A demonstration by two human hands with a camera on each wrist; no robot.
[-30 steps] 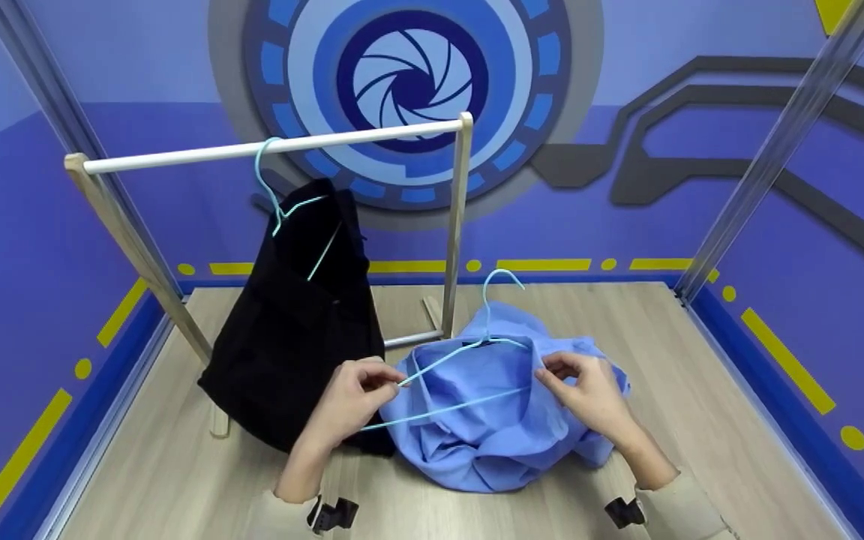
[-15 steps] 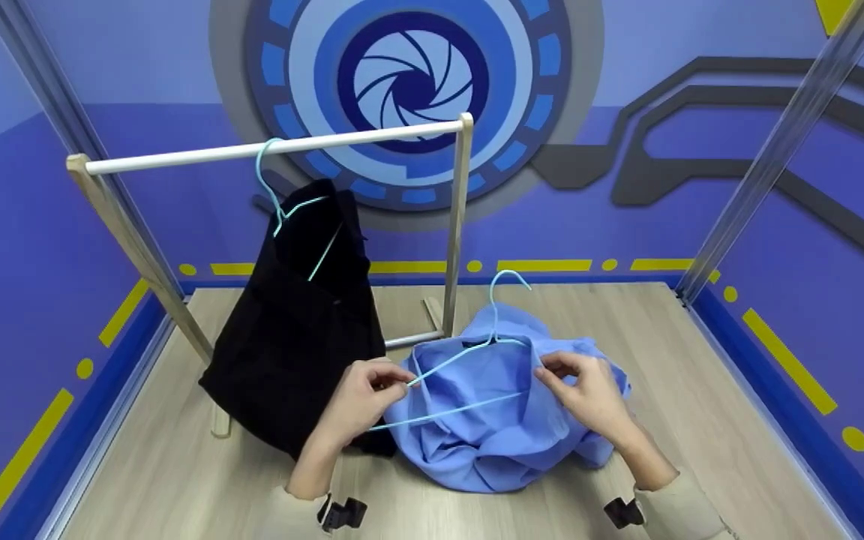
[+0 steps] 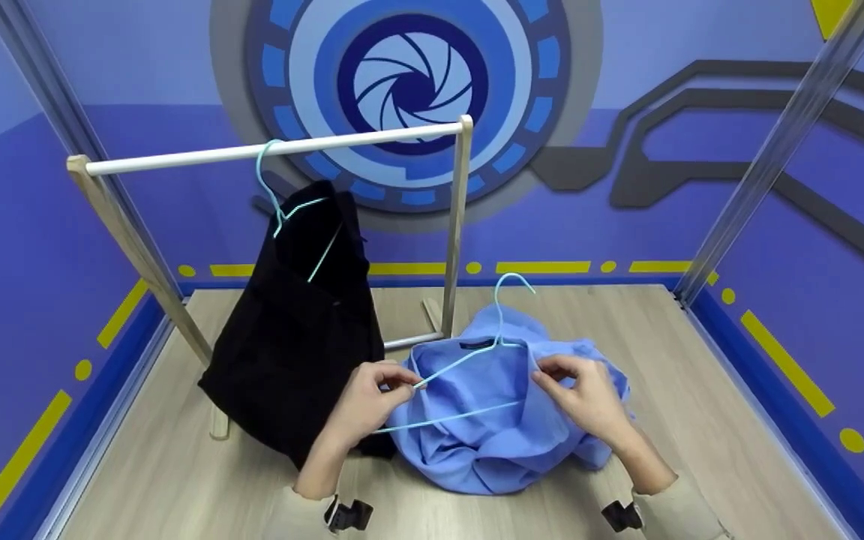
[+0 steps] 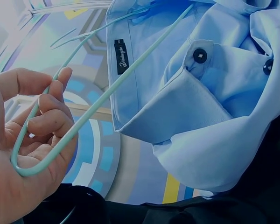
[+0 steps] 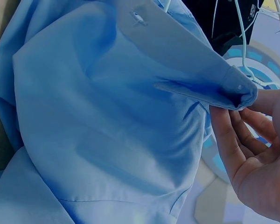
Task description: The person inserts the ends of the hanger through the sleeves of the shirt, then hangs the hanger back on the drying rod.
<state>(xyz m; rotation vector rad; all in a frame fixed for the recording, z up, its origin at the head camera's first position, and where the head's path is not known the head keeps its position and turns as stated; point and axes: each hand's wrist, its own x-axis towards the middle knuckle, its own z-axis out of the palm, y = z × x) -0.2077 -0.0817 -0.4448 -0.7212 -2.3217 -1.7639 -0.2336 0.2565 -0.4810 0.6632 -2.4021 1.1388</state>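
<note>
A blue shirt [image 3: 477, 457] lies bunched on the table, its neck opening facing me. A mint-green hanger [image 3: 498, 311] stands partly inside that opening, hook up, its right end hidden behind the cloth. My left hand [image 3: 364, 397] pinches the hanger's upper wire near its left end, which sticks out of the shirt. In the left wrist view, the rounded wire end lies across the palm, and a black label [image 4: 122, 57] shows inside the neck. My right hand [image 3: 586, 390] pinches the right edge of the opening; in the right wrist view it holds the folded collar edge [image 5: 240, 95].
A black garment [image 3: 304, 337] hangs on another mint-green hanger [image 3: 261, 176] from the rack's white rail [image 3: 372, 137], close behind my left hand. The rack's right post [image 3: 457, 232] stands behind the shirt. Blue panelled walls [image 3: 649, 225] enclose the wooden tabletop [image 3: 672, 420].
My left hand has moved slightly right, and the hanger has slid with it, farther into the shirt's neck opening. My right hand has stayed nearly still on the collar edge.
</note>
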